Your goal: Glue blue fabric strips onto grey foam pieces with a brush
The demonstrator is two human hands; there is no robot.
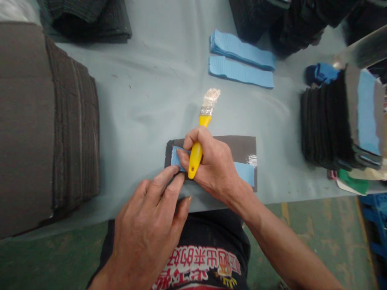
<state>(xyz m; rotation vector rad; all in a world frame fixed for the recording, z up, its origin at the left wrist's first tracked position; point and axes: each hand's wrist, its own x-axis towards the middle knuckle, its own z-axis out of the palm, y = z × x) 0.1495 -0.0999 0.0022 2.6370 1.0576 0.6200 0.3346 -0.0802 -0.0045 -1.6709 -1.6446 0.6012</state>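
A dark grey rectangular piece [236,146] lies near the table's front edge, with a light blue strip [245,173] along its lower part. My right hand [213,161] is closed round the yellow handle of a brush [196,155], bristles pointing away from me, and its fingertips touch the strip's left part. My left hand [151,217] has its fingers spread, with two fingertips at the lower left edge of the strip. A whitish smear shows on the right end of the grey piece.
A tall stack of dark grey pieces [72,133] stands at the left. Loose blue strips [242,72] lie at the back. On the right is a stack of dark pieces with blue on its end [367,112]. Dark bundles [90,20] sit at the back left.
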